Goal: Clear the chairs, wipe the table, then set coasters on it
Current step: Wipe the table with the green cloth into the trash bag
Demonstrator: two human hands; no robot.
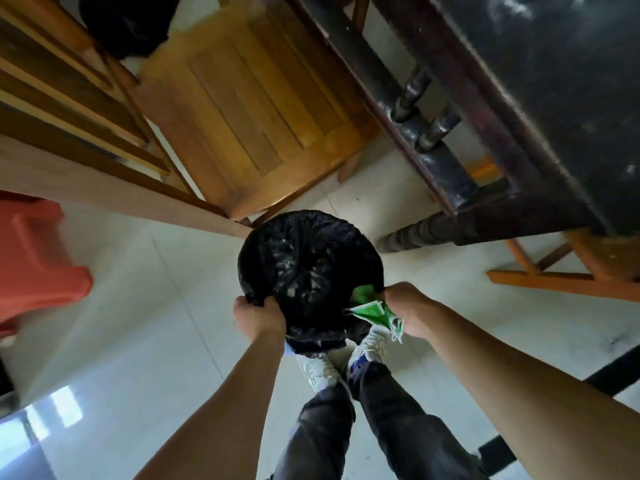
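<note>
A round bin lined with a black plastic bag point(308, 261) stands on the pale floor right in front of my feet. My left hand point(258, 317) grips the bag's rim on the near left side. My right hand point(408, 306) holds the near right rim and also pinches a green cloth point(375, 313) that hangs beside it. A light wooden chair point(252, 109) stands beyond the bin with its seat bare. The dark table point(540, 98) fills the upper right, its top dusty with pale smears.
A dark garment or bag point(128, 22) lies at the top left behind the chair. A red plastic stool point(31, 258) is at the left edge. An orange wooden chair frame point(568, 268) sits under the table at right. Turned table legs point(422, 233) stand near the bin.
</note>
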